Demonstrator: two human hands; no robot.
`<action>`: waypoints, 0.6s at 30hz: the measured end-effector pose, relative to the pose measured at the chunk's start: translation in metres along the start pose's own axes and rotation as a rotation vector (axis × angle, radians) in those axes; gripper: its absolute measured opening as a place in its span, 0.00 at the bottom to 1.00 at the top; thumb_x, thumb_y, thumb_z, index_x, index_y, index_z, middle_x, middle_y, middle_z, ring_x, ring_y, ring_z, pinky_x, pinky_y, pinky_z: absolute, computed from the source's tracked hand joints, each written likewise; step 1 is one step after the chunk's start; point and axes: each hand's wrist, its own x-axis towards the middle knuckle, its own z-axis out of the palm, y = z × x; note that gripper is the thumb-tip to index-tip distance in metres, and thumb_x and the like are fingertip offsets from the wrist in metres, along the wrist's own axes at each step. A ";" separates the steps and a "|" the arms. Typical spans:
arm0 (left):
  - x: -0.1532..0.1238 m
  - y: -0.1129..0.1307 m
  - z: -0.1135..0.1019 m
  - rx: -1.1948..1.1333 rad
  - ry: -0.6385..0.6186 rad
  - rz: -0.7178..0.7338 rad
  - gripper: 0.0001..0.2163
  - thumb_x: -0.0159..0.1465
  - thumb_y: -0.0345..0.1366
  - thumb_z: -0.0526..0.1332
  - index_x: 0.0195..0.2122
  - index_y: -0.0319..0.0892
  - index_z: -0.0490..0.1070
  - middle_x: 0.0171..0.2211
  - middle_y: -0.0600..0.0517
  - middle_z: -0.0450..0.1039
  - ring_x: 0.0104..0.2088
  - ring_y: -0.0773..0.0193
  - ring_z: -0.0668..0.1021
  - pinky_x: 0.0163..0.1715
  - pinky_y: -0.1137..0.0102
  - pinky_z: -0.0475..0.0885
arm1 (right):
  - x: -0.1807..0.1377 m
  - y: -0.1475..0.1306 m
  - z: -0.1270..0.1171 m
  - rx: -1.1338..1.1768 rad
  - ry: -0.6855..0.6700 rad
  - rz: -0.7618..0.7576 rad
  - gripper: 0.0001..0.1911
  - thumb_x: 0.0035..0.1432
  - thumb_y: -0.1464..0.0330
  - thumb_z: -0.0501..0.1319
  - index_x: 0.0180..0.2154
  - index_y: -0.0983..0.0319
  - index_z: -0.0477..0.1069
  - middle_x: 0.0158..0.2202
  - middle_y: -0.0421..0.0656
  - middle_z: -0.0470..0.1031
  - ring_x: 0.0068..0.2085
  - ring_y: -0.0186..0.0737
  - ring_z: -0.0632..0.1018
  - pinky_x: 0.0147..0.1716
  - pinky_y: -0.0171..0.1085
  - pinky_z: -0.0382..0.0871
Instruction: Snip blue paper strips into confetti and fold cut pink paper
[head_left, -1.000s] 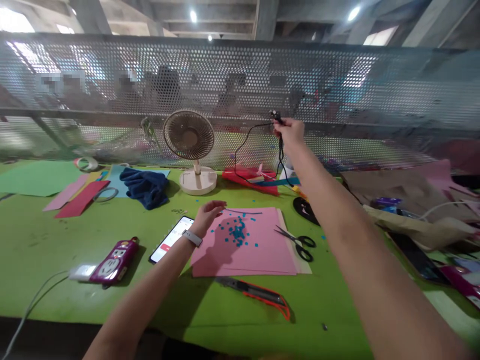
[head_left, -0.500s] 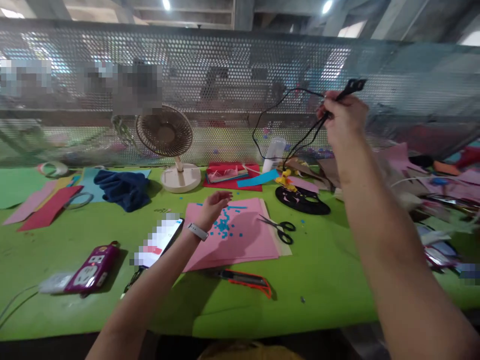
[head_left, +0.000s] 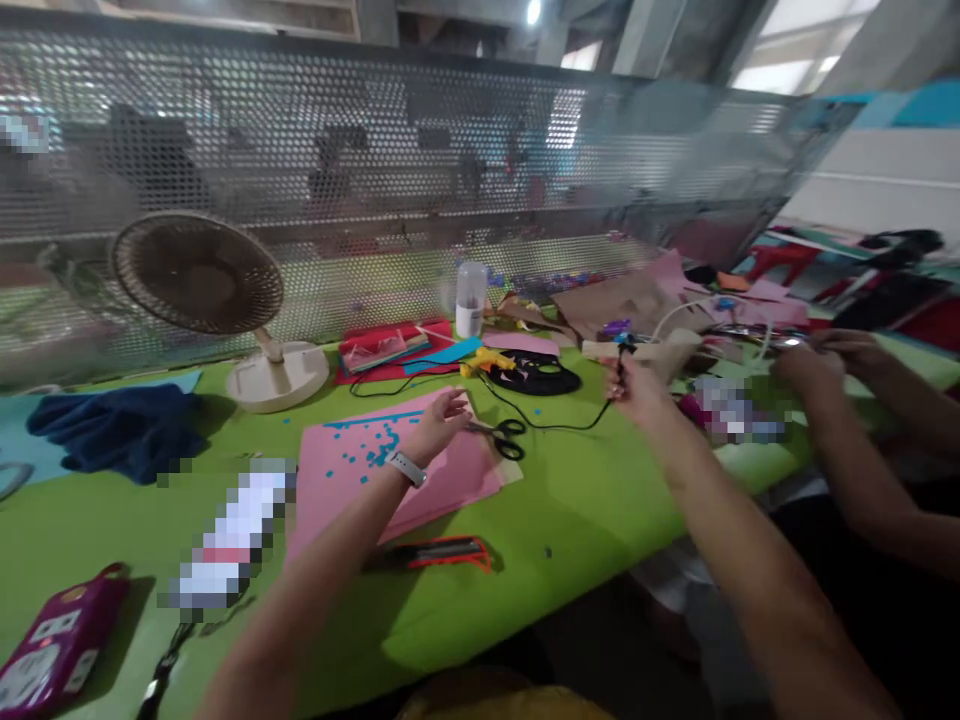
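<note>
My right hand (head_left: 634, 390) is closed around a black cable (head_left: 566, 427), with its dark end sticking up above the fingers. The cable runs low over the green table towards a small yellow glue gun (head_left: 486, 362) on a black palette-shaped plate (head_left: 559, 378). My left hand (head_left: 442, 420), wearing a grey wristband, hovers over pink paper sheets (head_left: 442, 485), fingers loosely bent and holding nothing. Tiny blue paper bits (head_left: 386, 445) lie scattered on the pink sheets. Black scissors (head_left: 496, 433) rest at the sheets' right edge, close to my left fingertips.
An orange-edged utility knife (head_left: 450, 551) lies in front of the paper. To the left are a phone (head_left: 236, 530), a purple device (head_left: 64, 640), a blue cloth (head_left: 120, 430) and a fan (head_left: 270, 375). A clear bottle (head_left: 471, 305) stands behind. At right, another person's hands (head_left: 814, 370) work.
My right hand has come down from high in the air to near table level, still gripping the cable, which now lies along the table. The view has turned to the right, showing another person's arms.
</note>
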 end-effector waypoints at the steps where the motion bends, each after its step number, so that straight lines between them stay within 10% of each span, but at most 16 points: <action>1: -0.001 -0.001 0.005 0.010 -0.008 0.002 0.22 0.53 0.33 0.66 0.50 0.38 0.68 0.42 0.42 0.73 0.47 0.55 0.75 0.48 0.57 0.69 | -0.005 0.013 -0.011 0.007 0.019 0.027 0.17 0.65 0.64 0.51 0.26 0.62 0.66 0.11 0.32 0.53 0.11 0.28 0.54 0.09 0.27 0.50; 8: -0.050 0.005 0.025 0.122 -0.253 0.038 0.21 0.57 0.40 0.64 0.52 0.42 0.68 0.46 0.44 0.73 0.48 0.55 0.75 0.49 0.58 0.70 | -0.015 0.064 -0.044 0.065 0.197 0.053 0.15 0.66 0.66 0.50 0.26 0.61 0.64 0.17 0.36 0.66 0.17 0.31 0.70 0.19 0.29 0.69; 18: -0.114 0.020 -0.002 0.055 -0.367 -0.120 0.20 0.57 0.43 0.65 0.51 0.47 0.70 0.48 0.45 0.74 0.49 0.54 0.75 0.48 0.61 0.71 | -0.008 0.048 -0.101 0.047 0.413 0.021 0.10 0.65 0.65 0.57 0.43 0.65 0.69 0.38 0.42 0.74 0.34 0.34 0.76 0.32 0.36 0.74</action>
